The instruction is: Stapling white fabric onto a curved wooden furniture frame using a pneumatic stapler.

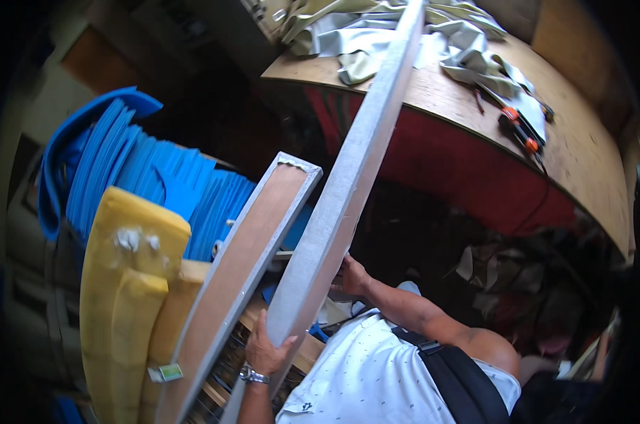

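Observation:
A long rail-like panel [334, 205], covered in grey fabric with a bare brownish side, slants from the lower middle up over the table. My left hand [267, 346], with a watch on its wrist, grips the panel's near left edge, fingers against the grey face. On the opposite side, my right hand [351, 277] is at the panel's underside, its fingers partly hidden behind it. Just left of the panel leans a similar board [238, 275], brown with a grey fabric border, apart from both hands.
Yellow foam pieces [132, 261] stand at the left, before a stack of blue foam sheets [150, 169]. A wooden table [581, 141] at the far right bears crumpled grey-beige fabric [362, 46] and an orange-black corded power tool [521, 131]. Scraps [496, 272] lie in the dark below.

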Demonstrator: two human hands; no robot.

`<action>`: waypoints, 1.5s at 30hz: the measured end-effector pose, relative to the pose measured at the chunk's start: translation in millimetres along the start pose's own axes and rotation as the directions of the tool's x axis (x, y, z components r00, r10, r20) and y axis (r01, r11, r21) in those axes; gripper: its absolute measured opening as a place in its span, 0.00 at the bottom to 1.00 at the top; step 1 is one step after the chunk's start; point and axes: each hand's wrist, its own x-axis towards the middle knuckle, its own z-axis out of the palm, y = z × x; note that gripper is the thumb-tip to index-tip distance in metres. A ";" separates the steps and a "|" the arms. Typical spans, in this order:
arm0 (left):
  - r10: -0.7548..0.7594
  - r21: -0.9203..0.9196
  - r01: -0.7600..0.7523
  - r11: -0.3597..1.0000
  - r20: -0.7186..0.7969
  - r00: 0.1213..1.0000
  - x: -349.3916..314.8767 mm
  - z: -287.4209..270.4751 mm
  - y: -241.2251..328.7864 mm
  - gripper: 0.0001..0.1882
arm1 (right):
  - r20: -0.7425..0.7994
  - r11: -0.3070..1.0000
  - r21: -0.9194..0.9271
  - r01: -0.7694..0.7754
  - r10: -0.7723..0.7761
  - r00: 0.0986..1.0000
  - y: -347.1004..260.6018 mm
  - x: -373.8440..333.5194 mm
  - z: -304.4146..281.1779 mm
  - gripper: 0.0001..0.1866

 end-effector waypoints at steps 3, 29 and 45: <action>0.087 -0.060 -0.086 0.995 0.013 0.996 -15.6 -11.8 -13.8 0.54 | 0.201 0.990 0.109 0.090 -0.111 0.973 29.1 4.1 4.3 0.41; 0.326 -0.636 0.772 -0.010 0.728 0.603 97.4 282.2 -180.5 0.39 | 0.224 0.786 -0.498 0.367 -0.292 0.930 18.3 -124.2 21.7 0.45; 0.366 -0.884 0.413 0.219 0.467 0.805 155.8 159.5 -42.1 0.43 | -0.361 0.700 -0.663 0.267 -0.611 0.705 58.5 -108.2 -66.6 0.34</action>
